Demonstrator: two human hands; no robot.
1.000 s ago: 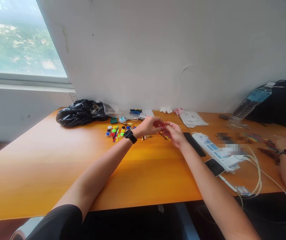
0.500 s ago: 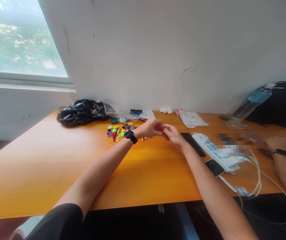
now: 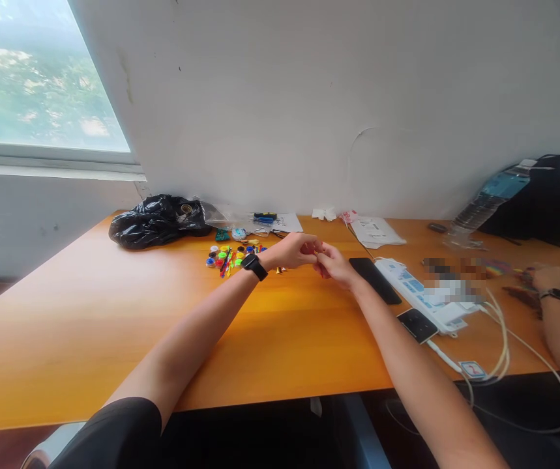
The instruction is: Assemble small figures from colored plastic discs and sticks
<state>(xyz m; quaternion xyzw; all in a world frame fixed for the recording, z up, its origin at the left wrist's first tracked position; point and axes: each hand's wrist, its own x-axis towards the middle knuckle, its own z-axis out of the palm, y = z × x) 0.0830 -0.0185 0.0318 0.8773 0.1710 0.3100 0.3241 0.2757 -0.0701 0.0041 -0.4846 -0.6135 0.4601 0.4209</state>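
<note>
Above the middle of the wooden table (image 3: 280, 339), my left hand (image 3: 295, 251) and my right hand (image 3: 333, 264) meet fingertip to fingertip. Both have their fingers pinched together. A small reddish bit shows between them, too small and covered to name. Just left of my left hand lie small paint pots (image 3: 219, 255) with colourful lids and a bunch of bright, thin strips (image 3: 229, 262). Some small pieces (image 3: 280, 270) lie under my left wrist, which wears a black watch (image 3: 253, 266).
A black plastic bag (image 3: 155, 223) sits at the back left. Printed papers (image 3: 375, 231) lie near the wall. To the right are a black phone (image 3: 374, 280), a white power strip (image 3: 414, 293) with cables, and a tilted water bottle (image 3: 492, 198). Another person's hand (image 3: 556, 280) works at the far right.
My hands stay together in nearly the same place, with my right fingers shifted slightly around the small reddish bit. The other person's hand has moved a little to the right.
</note>
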